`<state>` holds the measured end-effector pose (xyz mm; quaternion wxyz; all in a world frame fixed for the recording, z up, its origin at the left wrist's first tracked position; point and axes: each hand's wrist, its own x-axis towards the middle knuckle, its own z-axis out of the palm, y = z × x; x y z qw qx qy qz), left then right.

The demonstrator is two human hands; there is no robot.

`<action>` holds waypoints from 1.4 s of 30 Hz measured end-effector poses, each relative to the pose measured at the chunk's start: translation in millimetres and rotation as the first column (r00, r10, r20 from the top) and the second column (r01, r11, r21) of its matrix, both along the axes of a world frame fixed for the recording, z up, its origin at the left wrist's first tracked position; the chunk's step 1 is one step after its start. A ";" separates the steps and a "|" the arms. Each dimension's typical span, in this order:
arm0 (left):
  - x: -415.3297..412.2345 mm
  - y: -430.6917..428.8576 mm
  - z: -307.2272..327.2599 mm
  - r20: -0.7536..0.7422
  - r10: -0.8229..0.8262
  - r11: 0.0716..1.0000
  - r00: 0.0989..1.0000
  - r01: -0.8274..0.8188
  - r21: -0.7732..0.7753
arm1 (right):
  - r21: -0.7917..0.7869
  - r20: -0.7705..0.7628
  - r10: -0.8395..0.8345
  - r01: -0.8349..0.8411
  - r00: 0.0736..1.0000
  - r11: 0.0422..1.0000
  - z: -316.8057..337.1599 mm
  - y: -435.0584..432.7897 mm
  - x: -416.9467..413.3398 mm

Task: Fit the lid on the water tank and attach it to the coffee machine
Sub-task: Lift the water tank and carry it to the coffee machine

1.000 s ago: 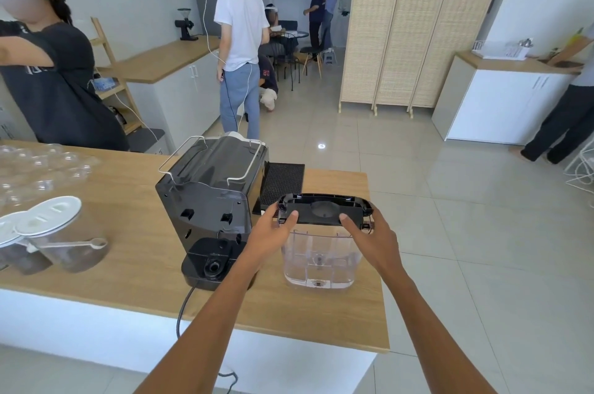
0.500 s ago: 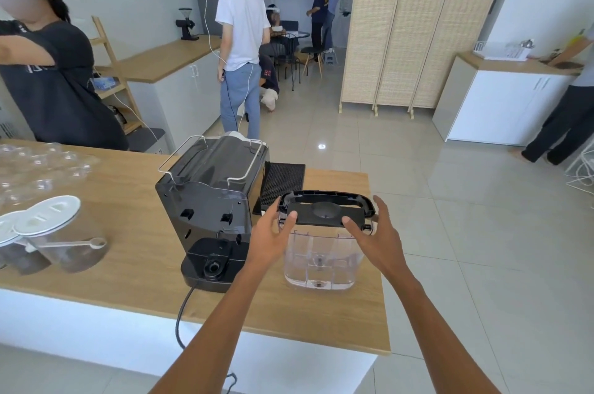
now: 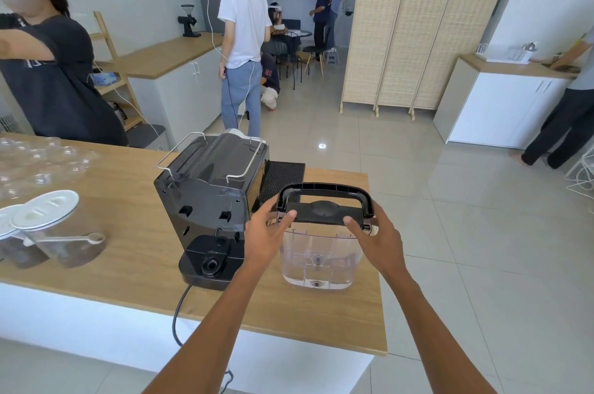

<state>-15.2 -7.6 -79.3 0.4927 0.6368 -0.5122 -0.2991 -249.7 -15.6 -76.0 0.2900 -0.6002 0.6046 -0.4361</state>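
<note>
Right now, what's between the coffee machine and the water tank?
In the head view, only the left hand crosses that gap; bare counter lies beneath.

Two lidded jars (image 3: 48,233) with what may be coffee stand left on the wooden counter (image 3: 128,265), near clear cups (image 3: 38,162).

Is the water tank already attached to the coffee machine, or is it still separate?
Separate. The water tank stands upright on the counter, beside the coffee machine, with a gap between them.
</note>
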 end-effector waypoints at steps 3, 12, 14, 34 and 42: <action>-2.1 0.8 1.1 0.009 0.051 0.999 0.999 -0.051 -0.010 | -0.037 0.017 -0.022 0.023 1.000 0.999 -0.4 1.8 2.5; -3.0 0.5 3.8 0.097 0.127 0.990 0.987 -0.120 -0.078 | -0.123 0.088 -0.050 0.060 0.995 0.991 3.3 4.3 0.6; -2.3 0.3 2.1 0.095 0.132 0.989 0.987 -0.125 -0.077 | -0.146 0.099 -0.057 0.071 0.993 0.987 3.0 4.2 -0.4; -17.3 -0.8 30.0 -0.260 0.238 0.969 0.936 -0.209 0.135 | -0.236 0.226 -0.019 0.074 0.974 0.969 -8.5 6.4 -3.9; -8.3 6.1 21.7 -0.394 0.154 0.985 0.906 -0.112 0.128 | -0.025 0.326 -0.143 0.159 0.935 0.987 -5.8 -4.1 -4.2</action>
